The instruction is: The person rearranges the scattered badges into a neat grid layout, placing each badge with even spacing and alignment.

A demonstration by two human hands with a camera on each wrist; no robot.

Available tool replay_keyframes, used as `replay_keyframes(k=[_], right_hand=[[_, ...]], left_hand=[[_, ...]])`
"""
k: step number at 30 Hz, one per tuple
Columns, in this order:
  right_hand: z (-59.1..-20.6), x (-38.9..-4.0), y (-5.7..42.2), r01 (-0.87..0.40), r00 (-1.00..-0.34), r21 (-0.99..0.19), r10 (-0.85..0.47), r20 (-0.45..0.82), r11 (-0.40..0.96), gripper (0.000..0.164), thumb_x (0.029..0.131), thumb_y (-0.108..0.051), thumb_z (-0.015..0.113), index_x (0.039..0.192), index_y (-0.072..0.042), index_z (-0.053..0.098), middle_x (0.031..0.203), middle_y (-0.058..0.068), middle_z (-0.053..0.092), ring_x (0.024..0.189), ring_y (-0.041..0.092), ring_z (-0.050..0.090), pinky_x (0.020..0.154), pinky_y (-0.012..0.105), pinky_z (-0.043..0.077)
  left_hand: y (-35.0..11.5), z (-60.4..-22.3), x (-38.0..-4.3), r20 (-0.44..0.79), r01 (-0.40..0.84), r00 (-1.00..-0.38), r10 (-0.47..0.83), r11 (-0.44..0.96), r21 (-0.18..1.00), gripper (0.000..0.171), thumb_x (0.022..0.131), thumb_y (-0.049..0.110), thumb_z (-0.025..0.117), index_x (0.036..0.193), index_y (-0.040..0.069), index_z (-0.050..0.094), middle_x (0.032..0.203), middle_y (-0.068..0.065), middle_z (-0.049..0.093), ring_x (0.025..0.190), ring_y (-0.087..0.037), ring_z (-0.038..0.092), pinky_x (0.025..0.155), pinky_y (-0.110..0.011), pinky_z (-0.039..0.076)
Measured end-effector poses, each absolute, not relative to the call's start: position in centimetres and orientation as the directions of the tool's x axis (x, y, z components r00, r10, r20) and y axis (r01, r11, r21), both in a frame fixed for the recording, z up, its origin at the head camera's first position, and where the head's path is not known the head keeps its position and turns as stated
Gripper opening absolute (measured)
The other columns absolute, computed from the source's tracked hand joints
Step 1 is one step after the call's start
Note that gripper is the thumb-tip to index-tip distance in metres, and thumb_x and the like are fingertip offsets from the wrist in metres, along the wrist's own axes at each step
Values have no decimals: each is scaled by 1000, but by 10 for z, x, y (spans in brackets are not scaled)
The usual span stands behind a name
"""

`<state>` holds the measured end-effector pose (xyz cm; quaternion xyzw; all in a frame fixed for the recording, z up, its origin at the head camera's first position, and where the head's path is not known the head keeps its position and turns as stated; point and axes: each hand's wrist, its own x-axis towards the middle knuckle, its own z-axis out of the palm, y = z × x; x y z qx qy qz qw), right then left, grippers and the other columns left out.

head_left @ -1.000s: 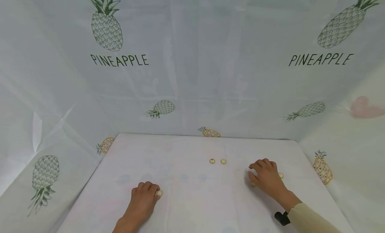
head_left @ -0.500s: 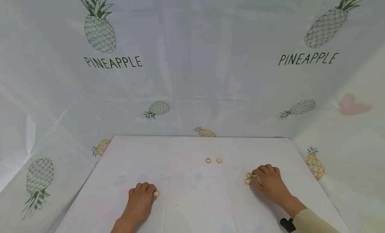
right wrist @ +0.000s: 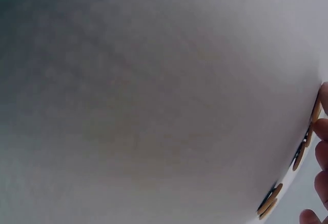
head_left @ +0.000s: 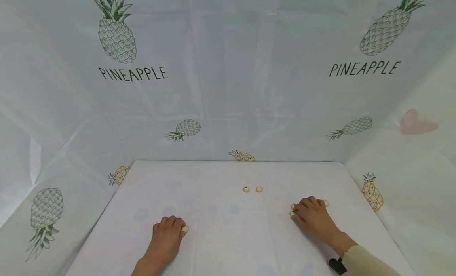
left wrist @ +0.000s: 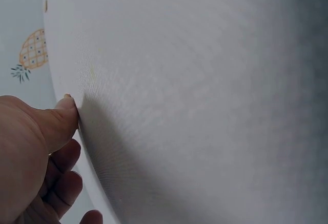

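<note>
Since half a second ago the right hand (head_left: 313, 216) has drawn slightly nearer the person and settled lower on the worktop (head_left: 228, 236); the two small cream beads (head_left: 293, 210) that then showed clear of its fingertips are now half tucked under the fingers, one at the tip of a finger and one just below it, both touching the hand at its left edge. A third cream bead (head_left: 325, 203), hidden a moment ago, now peeps out at the far right side of the knuckles, just beside the hand. The right wrist view shows tan discs (right wrist: 302, 149) lying on the cloth close against the fingertips (right wrist: 322, 129) at the picture's edge. The fingers of the right hand are curled over the beads, but whether the grip pinches them or only rests upon them cannot be told. The left hand (head_left: 166, 238) has barely shifted: it lies palm down on the near left part of the worktop, fingers bent, with a single cream bead (head_left: 185, 229) pinched at the tip of its thumb and forefinger, as before. In the left wrist view the thumb (left wrist: 61, 119) presses flat against the cloth and the bead itself is out of sight. Two more beads, the pair of beads (head_left: 252, 189), lie side by side and just apart from each other further back near the middle of the worktop, well apart from both hands and unmoved. The pineapple cloth (head_left: 117, 34) hangs behind.
</note>
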<state>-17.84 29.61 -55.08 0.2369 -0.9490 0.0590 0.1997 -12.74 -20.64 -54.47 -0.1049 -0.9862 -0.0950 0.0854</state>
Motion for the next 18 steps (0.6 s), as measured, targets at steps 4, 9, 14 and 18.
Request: replay_keyframes(k=[4,9,14,18], right_hand=[[-554,-180,295,-490,-790,-26,-431,436,871,23,81,-22,91,96,-17,74,98,-2,64,96,23,56,84,47,39],[-555,-180,293,-489,-807,-58,-427,407,870,25,85,-26,89,103,-16,75,103,-1,67,99,23,57,85,48,40],[-555,-179,294,-479,-827,-81,-419,374,874,28,85,-30,89,107,-17,76,105,-3,67,102,22,57,86,47,40],[-556,-181,293,-510,-805,-83,-441,397,856,20,83,-28,90,98,-22,77,104,-4,69,100,20,56,85,45,40]], left_hand=[[-206,-544,-128,187,224,-964,191,960,170,19,92,23,82,99,18,65,96,4,60,92,-18,53,80,-49,47],[-206,-544,-129,177,220,-966,190,961,170,18,93,23,81,99,18,65,96,4,61,92,-18,53,80,-49,48],[-205,-544,-130,160,207,-970,181,964,169,17,94,24,80,99,18,65,95,4,60,92,-19,53,81,-50,48],[-205,-545,-129,164,208,-970,180,961,180,18,93,23,81,99,18,65,95,4,61,92,-19,54,81,-50,48]])
